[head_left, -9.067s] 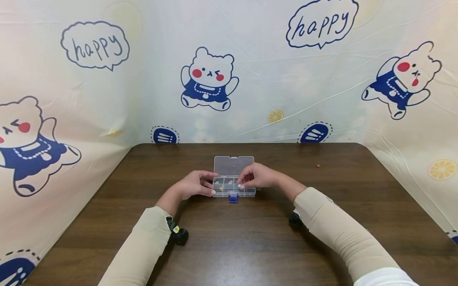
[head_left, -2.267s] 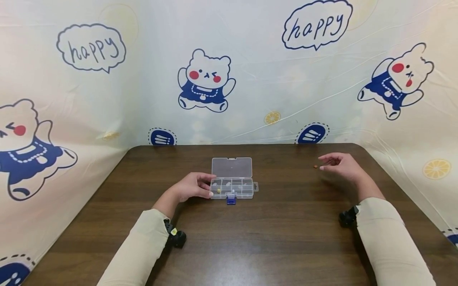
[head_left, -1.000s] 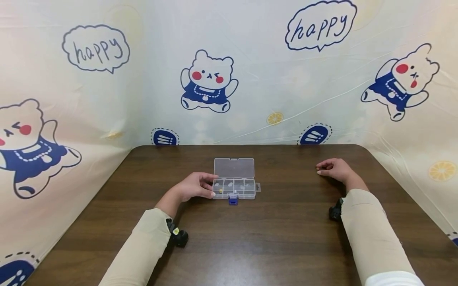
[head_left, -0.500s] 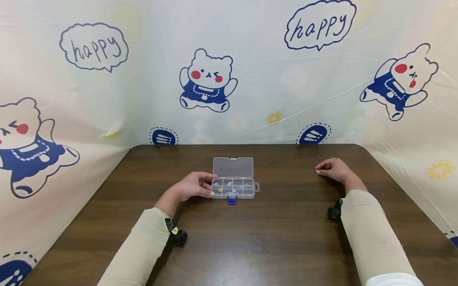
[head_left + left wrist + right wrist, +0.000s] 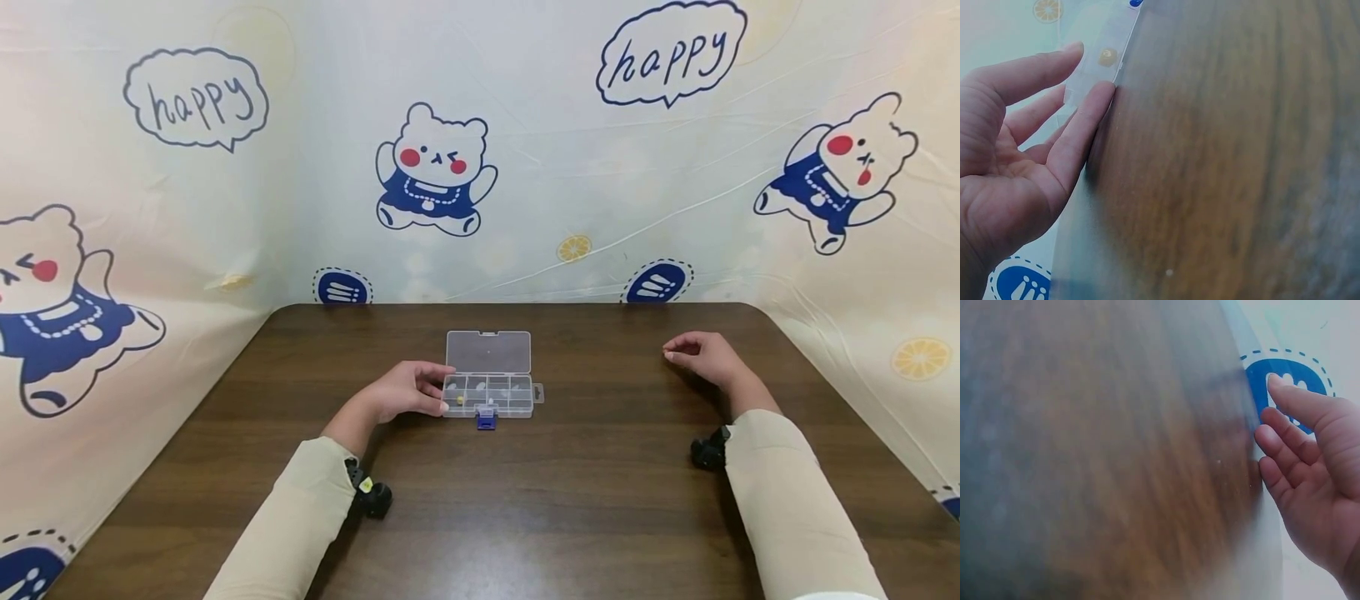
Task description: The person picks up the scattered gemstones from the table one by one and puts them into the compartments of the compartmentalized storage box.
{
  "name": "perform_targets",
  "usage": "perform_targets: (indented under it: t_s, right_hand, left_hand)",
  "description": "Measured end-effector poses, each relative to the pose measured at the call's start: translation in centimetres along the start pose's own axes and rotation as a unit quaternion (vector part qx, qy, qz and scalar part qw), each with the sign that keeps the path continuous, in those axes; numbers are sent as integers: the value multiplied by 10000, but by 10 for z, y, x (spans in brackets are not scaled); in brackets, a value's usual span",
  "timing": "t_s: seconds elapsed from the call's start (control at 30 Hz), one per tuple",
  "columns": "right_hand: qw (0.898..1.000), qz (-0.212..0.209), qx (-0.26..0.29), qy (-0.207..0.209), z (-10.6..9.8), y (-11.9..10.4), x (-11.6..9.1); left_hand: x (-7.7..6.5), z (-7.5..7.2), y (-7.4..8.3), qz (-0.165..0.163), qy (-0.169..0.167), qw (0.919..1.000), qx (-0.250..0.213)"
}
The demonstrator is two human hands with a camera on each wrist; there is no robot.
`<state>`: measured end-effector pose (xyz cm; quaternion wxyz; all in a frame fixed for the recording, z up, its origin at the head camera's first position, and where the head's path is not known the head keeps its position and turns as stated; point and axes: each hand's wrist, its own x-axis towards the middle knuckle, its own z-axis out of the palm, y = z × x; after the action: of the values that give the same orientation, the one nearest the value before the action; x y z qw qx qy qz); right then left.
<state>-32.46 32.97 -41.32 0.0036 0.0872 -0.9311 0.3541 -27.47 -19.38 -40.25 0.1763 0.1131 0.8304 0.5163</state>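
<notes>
A clear plastic compartment box [image 5: 516, 413] lies on the table with its lid [image 5: 488, 352] raised back and its blue latch [image 5: 486, 422] toward me. My left hand [image 5: 401, 390] grips the left end, thumb at the front corner and a finger at the back one. In the left wrist view a yellow piece [image 5: 1107, 57] shows through the wall. Several small whitish pieces lie in other compartments. Far to the right, my right hand [image 5: 705, 358] pinches a tiny orange-brown piece [image 5: 665, 350] between thumb and fingertips, low over the table. The right wrist view hides that piece.
The brown wooden table [image 5: 585, 483] extends around the box, its back edge against a pale cartoon-printed curtain [image 5: 525, 167]. A clear hanging tab [image 5: 538, 393] juts from the box's right end. Black wrist cameras [image 5: 373, 500] sit under both cuffs.
Earlier my right hand was at the box; it went right to the orange-brown piece on the table and now has it between the fingertips. My left hand stayed at the box.
</notes>
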Motion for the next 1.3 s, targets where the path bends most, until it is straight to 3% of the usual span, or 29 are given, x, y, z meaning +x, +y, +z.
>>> perform_targets:
  t_s: [0.47, 0.93, 1.3]
  right_hand:
    - [9991, -237, 294, 176, 0, -18, -3]
    - [9996, -186, 231, -10, 0, -32, -7]
    - [9980, -595, 206, -39, 4, -42, -9]
  left_hand:
    - [-3, -1, 1, 0, -25, 10000, 32]
    - [-1, 0, 1, 8, -60, 10000, 4]
    - [-3, -1, 2, 20, -62, 10000, -53]
